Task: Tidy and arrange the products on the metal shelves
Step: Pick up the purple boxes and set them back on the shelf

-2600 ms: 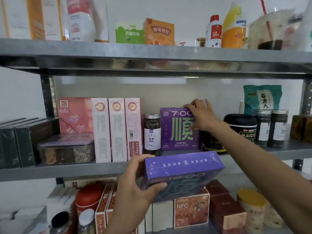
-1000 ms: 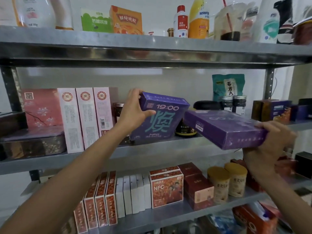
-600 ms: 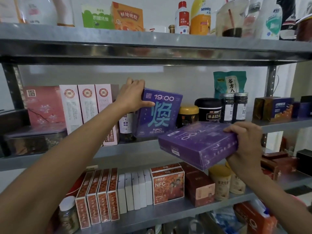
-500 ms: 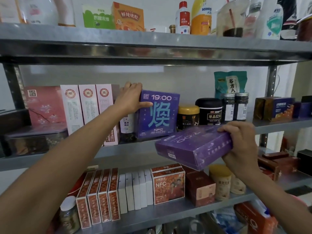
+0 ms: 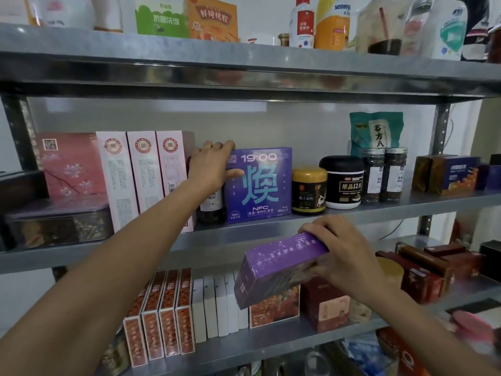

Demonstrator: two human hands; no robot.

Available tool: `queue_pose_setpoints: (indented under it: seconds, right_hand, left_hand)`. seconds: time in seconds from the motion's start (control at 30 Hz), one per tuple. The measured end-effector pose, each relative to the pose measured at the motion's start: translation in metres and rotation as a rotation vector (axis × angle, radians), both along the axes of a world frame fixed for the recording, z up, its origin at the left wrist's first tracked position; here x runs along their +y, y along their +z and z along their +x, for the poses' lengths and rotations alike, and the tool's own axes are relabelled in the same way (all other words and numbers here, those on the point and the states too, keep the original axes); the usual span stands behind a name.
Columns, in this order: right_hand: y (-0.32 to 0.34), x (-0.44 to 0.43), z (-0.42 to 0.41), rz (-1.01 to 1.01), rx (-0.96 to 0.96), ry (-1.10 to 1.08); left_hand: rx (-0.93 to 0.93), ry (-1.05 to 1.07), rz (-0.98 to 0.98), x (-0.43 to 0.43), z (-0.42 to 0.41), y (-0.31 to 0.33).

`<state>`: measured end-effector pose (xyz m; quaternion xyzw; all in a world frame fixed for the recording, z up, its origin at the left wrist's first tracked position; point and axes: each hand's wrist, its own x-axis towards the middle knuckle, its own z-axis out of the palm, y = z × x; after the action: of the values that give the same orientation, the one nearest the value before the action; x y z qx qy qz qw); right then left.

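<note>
So the grey metal shelving (image 5: 244, 66) fills pretty much the whole wall in front of this person, every board packed with stuff. On the middle shelf (image 5: 379, 213), three tall pink-and-white cartons (image 5: 145, 175) stand toward the left end, with a pink flowered box (image 5: 70, 166) on their left.

Just right of the cartons, by the front edge about halfway along the board, sits the upright purple cardboard box marked 19:00 (image 5: 260, 185), face out. The left hand (image 5: 211, 169) has it by the top left corner, fingers hooked over the top edge and thumb lying across the front.

The second purple cardboard box (image 5: 279, 267) isn't on any board. The right hand (image 5: 344, 256) is holding it in the air just in front of and below the middle shelf's front edge. It's tilted, left end dipping, and the fingers are wrapped over its right end. It's a bit blurry.

Right of the 19:00 box comes a dark jar with a gold lid (image 5: 309, 191), right up against it (can't tell if they touch). Next is a black-lidded jar (image 5: 343, 183), then two slim clear jars with dark contents (image 5: 382, 175), with a green pouch (image 5: 375, 131) standing behind at the back edge. A small white-labelled jar (image 5: 214, 204) is tucked between the cartons and the 19:00 box, mostly hidden by the left wrist.
</note>
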<state>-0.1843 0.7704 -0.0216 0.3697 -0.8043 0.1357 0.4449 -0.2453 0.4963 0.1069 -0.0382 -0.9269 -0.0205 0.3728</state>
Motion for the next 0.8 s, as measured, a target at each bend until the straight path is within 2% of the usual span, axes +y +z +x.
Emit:
queue_pose_setpoints:
  seconds: [0.13, 0.3, 0.4, 0.5, 0.6, 0.7, 0.8]
  right_hand:
    - [-0.005, -0.001, -0.003, -0.006, -0.075, -0.018]
    - [-0.005, -0.001, -0.004, -0.019, -0.202, -0.039]
    - [-0.005, -0.001, -0.001, -0.06, -0.283, 0.0]
    - [-0.002, 0.001, 0.005, -0.13, -0.4, 0.031]
    - [0.002, 0.003, 0.009, -0.195, -0.561, 0.042]
    - [0.007, 0.0, 0.011, -0.278, -0.647, 0.098]
    - [0.009, -0.005, 0.015, -0.393, -0.78, 0.189]
  left_hand:
    - [0.019, 0.037, -0.083, -0.001, -0.006, -0.001]
    - [0.042, 0.049, -0.09, 0.001, -0.006, -0.01]
    - [0.172, -0.018, -0.016, 0.0, 0.008, -0.024]
    - [0.262, -0.282, 0.29, 0.006, 0.039, -0.053]
    - [0.114, -0.639, 0.7, 0.016, 0.073, -0.097]
    - [-0.101, -0.745, 0.937, 0.027, 0.101, -0.136]
    - [-0.256, -0.751, 1.102, 0.036, 0.115, -0.164]
